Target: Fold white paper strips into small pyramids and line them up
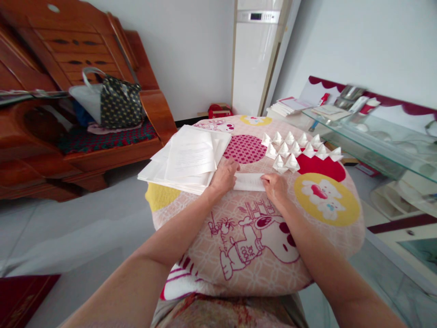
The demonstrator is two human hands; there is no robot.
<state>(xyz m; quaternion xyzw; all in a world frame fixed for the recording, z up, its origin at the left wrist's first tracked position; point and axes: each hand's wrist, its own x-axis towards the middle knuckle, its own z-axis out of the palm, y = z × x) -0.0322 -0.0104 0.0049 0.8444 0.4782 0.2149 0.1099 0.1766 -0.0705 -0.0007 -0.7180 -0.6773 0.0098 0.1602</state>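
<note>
A folded strip of white paper [249, 181] lies flat on the cloth-covered round table [239, 228], between my two hands. At its left end is my left hand [225, 176], fingers bent over the paper's edge. My right hand [275, 186] pinches the right end, thumb and curled fingers together. Just beyond my left hand rests a stack of white sheets [191, 155], the top one printed with text. Several small folded white paper shapes [292, 161], pointed at the top, stand in rows at the table's back right.
A glass shelf [382, 141] with papers, cups and a red item adjoins the table's right side. On the left stands a wooden bench [126, 152] with a patterned bag [120, 104]. Behind is a tall white appliance [254, 64].
</note>
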